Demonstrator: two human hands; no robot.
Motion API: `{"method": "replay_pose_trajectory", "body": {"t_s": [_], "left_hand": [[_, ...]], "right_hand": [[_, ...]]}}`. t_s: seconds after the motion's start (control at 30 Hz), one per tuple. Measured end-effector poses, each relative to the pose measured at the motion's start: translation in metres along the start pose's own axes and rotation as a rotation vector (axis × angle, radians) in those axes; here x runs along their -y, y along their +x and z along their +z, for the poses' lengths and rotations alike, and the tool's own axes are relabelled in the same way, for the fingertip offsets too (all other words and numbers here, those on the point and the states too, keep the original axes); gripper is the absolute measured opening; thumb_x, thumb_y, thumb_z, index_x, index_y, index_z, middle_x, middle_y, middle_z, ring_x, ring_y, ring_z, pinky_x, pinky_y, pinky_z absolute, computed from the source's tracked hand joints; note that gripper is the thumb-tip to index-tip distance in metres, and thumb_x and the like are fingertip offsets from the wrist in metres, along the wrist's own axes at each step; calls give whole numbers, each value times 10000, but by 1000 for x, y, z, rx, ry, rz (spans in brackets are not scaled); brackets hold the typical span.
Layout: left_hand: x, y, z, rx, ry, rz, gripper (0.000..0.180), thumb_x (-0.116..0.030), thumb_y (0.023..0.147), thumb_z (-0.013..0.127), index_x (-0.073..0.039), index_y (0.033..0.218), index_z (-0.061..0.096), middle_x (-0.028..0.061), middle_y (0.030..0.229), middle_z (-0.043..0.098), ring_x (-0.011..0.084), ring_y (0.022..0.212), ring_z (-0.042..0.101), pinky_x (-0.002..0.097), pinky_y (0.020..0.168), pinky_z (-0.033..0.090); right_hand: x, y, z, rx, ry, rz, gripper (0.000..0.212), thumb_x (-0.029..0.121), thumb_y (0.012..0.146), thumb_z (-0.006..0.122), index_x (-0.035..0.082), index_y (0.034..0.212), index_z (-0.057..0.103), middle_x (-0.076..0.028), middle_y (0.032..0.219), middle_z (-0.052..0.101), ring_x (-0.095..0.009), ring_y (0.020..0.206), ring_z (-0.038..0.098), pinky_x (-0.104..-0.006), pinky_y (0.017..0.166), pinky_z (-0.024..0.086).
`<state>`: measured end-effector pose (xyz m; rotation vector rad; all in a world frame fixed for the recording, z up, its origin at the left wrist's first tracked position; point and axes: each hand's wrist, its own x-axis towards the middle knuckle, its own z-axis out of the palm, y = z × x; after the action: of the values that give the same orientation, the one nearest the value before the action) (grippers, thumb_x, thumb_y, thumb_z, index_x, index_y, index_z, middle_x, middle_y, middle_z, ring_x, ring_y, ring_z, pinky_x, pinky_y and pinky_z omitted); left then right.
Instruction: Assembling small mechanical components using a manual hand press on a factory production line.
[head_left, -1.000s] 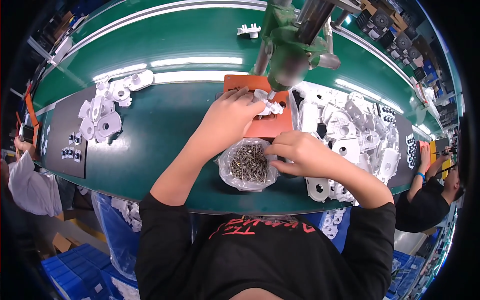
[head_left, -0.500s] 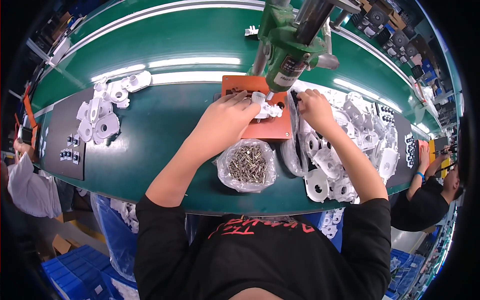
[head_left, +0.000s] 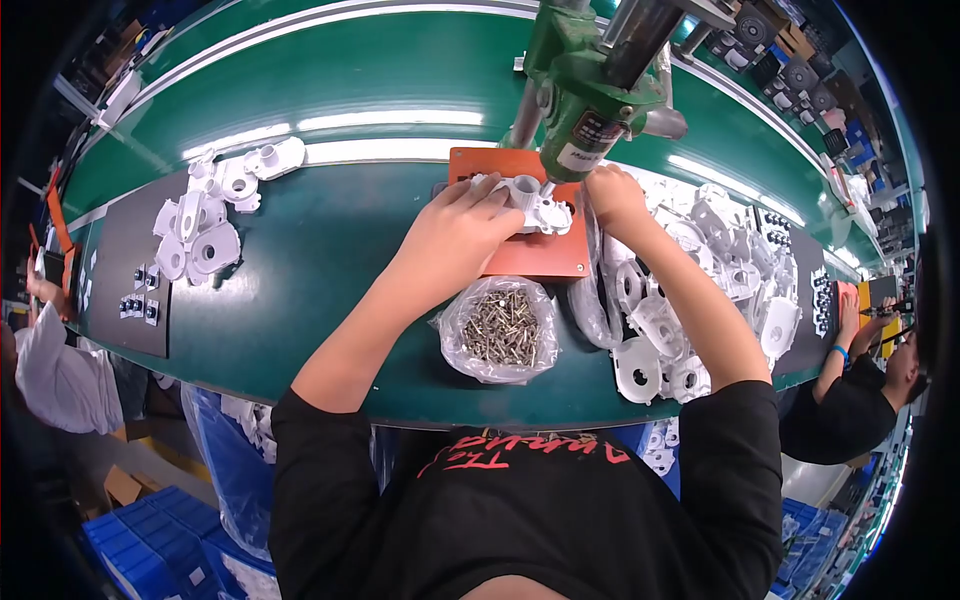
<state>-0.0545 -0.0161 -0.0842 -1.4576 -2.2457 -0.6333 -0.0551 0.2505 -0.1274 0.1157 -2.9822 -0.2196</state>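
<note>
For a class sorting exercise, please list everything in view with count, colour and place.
Worktable: one, green, centre
Far surface: one, green, beyond worktable
Machine: one, green, upper centre
Plate: one, orange, below machine
Held part: one, white, on plate
Screws: many, metallic, in clear bag near plate
Long bag: one, clear, right of plate
Right parts: many, white, worktable's right
Left parts: several, white, worktable's left
Small pieces: about five, mostly black, left mat
Crates: several, blue, lower left
Co-workers: two, white-clad far left, black-clad far right
Left hand: one, bare, on held part
Right hand: one, bare, right of plate
</note>
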Motion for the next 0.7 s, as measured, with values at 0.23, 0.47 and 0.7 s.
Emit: {"method": "replay_pose_trajectory", "body": {"t_s": [0.23, 0.47, 0.7], "left_hand": [[-2, -1, 9, 9, -1, -46, 119, -62, 760, 560, -59, 880, 561, 192, 1016, 615, 317, 1077, 567, 422, 911, 445], [4, -3, 11, 32, -23, -49, 126, -45, 754, 559, -42, 880, 555, 197, 1048, 605, 321, 1088, 559, 421, 927, 450], [9, -4, 10, 75, -68, -68, 137, -18, 749, 548, -16, 886, 560, 183, 1062, 605, 309, 1097, 555, 406, 929, 457]], "right_hand": [[-8, -3, 6, -78, 103, -33, 64, 27, 733, 519, 31, 790, 547, -138, 800, 621, -297, 842, 600, -383, 730, 496], [-1, -2, 1, -33, 54, 25, 65, 45, 738, 527, 40, 796, 557, -132, 797, 629, -296, 826, 605, -390, 721, 495], [5, -2, -6, -13, -66, -19, 65, 116, 761, 540, 72, 791, 577, -110, 782, 640, -273, 795, 624, -376, 690, 496]]}}
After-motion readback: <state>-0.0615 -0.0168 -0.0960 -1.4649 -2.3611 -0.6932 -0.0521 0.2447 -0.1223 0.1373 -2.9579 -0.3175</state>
